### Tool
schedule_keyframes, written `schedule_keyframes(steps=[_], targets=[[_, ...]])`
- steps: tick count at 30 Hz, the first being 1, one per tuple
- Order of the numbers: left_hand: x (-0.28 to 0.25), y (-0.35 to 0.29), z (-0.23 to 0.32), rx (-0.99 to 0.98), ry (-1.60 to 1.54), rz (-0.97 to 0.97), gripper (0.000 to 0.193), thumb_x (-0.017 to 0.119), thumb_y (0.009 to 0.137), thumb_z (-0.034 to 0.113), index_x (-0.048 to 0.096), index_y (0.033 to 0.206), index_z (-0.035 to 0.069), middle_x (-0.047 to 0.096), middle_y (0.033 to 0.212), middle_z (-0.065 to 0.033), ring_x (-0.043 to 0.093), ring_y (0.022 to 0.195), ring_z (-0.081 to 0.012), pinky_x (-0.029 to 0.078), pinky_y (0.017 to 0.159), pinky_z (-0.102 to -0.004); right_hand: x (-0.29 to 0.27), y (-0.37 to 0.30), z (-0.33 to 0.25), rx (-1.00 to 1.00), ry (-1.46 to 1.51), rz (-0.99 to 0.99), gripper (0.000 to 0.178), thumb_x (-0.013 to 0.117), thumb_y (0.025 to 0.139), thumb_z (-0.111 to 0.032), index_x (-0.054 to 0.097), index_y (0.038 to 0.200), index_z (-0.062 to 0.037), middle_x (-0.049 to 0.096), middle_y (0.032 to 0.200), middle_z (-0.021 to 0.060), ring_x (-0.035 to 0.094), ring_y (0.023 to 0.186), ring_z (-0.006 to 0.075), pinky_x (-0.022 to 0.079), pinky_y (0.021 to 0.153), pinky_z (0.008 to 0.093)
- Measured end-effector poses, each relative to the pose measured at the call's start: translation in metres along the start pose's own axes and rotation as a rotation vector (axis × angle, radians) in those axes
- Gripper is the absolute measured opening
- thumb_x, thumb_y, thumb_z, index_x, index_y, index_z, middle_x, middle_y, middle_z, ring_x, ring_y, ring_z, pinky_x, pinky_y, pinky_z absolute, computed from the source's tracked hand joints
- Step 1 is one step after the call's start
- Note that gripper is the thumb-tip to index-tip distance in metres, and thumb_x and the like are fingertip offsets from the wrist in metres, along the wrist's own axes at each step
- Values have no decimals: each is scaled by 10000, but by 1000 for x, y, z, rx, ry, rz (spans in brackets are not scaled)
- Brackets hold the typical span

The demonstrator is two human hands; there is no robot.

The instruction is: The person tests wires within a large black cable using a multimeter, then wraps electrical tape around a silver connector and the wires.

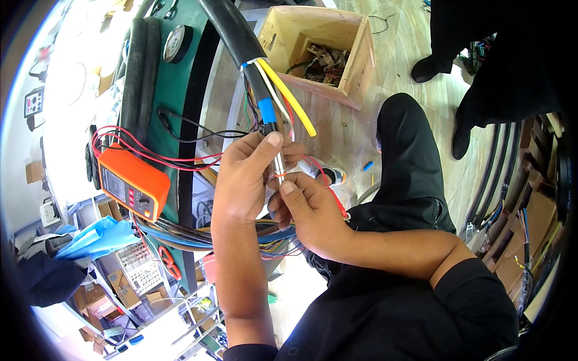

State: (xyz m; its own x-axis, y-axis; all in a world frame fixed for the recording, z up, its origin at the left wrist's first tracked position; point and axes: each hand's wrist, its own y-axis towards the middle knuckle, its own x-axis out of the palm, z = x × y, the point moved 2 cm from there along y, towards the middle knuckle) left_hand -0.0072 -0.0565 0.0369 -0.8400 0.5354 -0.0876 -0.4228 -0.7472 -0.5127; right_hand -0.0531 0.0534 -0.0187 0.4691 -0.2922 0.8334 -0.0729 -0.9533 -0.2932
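Observation:
A thick black cable comes down from the top, its jacket cut back. Blue tape wraps its inner core, and a yellow tube and a white wire splay out beside it. My left hand is closed around the core's lower end, thumb on top. From there a slim silvery piece with a thin orange band runs down into my right hand, which pinches its lower tip. I cannot make out its exact kind. A red lead passes close to my right hand.
An orange multimeter with red and black leads sits at the edge of the green bench, near a tape roll. Red-handled scissors are lower down. A wooden crate holds scraps. Another person's shoe is at upper right.

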Motion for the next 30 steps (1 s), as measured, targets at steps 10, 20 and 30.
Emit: schedule_keyframes(steps=[10, 20, 30], targets=[[1, -3, -5, -41, -234, -8, 400, 529, 969, 292, 591, 1088, -85, 671, 967, -222, 652, 747, -224, 528, 599, -287, 4, 2, -5, 75, 150, 143, 200, 590, 950, -172, 474, 939, -9, 584, 748, 43, 519, 606, 81, 439, 537, 228], [-2, -6, -21, -61, -371, -11, 402, 482, 983, 304, 595, 1104, -62, 672, 975, -210, 665, 809, -258, 565, 662, -327, 3, -1, -6, 41, 11, 138, 217, 547, 976, -249, 520, 962, -34, 623, 830, 64, 543, 654, 99, 461, 578, 235], [2, -1, -9, -32, -154, 4, 407, 611, 904, 315, 576, 1042, -66, 660, 887, -193, 630, 757, -235, 538, 658, -325, 8, -1, 0, 0, 18, 143, 258, 459, 1013, -258, 546, 1000, -15, 598, 790, 27, 526, 649, 81, 474, 577, 229]])
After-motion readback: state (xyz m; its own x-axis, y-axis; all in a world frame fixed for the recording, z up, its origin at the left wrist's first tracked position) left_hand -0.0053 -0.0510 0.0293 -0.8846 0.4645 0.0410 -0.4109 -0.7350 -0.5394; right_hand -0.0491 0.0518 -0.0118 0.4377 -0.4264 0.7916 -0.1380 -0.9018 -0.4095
